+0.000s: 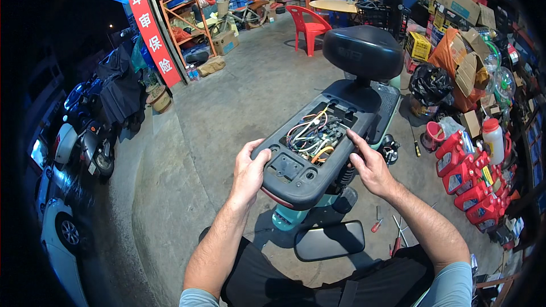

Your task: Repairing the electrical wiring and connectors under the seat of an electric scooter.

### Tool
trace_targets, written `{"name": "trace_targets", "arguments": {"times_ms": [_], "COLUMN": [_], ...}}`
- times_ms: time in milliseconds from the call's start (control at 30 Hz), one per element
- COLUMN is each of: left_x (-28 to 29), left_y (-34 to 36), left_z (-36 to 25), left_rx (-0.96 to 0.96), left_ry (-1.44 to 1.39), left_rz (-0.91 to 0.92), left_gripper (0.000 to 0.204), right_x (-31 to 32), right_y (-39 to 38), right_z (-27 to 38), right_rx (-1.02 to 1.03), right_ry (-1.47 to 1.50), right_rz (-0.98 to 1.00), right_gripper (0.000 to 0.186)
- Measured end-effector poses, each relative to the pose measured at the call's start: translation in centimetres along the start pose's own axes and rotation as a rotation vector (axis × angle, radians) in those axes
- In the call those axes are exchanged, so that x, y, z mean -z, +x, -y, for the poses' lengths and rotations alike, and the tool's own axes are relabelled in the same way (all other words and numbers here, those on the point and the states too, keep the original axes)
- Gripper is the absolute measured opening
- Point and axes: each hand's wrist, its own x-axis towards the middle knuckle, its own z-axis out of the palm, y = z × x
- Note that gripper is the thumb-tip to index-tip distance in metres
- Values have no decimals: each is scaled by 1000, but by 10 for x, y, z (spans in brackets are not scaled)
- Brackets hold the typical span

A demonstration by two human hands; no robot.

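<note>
An electric scooter's black plastic seat base point(296, 185) lies in front of me, its compartment uncovered. Inside it is a tangle of wires point(313, 136) in white, yellow, orange and red. My left hand point(249, 171) grips the base's left edge, thumb on top and fingers around the side. At the right edge, my right hand point(372, 167) touches the rim beside the wires, with index finger and thumb stretched apart; its other fingers are partly hidden. Beyond the compartment rises a black padded seat point(364, 51). A black seat pad point(330, 240) lies on the floor below the scooter.
Screwdrivers point(396, 244) lie on the floor by my right knee. Red jugs point(466, 182) and a black bag point(430, 84) crowd the right side. A red chair point(307, 25) stands ahead, near orange shelves point(206, 14). Parked motorbikes point(94, 148) line the left.
</note>
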Motion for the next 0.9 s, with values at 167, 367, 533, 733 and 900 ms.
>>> {"name": "trace_targets", "arguments": {"times_ms": [167, 367, 533, 733, 900], "left_x": [-2, 0, -6, -10, -10], "left_y": [-2, 2, -1, 5, 9], "left_z": [-4, 1, -6, 0, 5], "left_rx": [5, 23, 15, 11, -24], "left_ry": [-14, -19, -42, 29, 92], "left_rz": [8, 29, -8, -29, -60], "left_gripper": [37, 44, 39, 42, 42], "right_x": [0, -1, -1, -3, -5], "right_y": [0, 0, 2, 3, 7], "right_z": [-2, -4, -3, -6, -12], "right_rx": [18, 32, 25, 1, 10], "right_ry": [7, 2, 10, 3, 54], "right_rz": [-13, -24, -26, -53, -63], "right_gripper": [57, 58, 57, 56, 54]}}
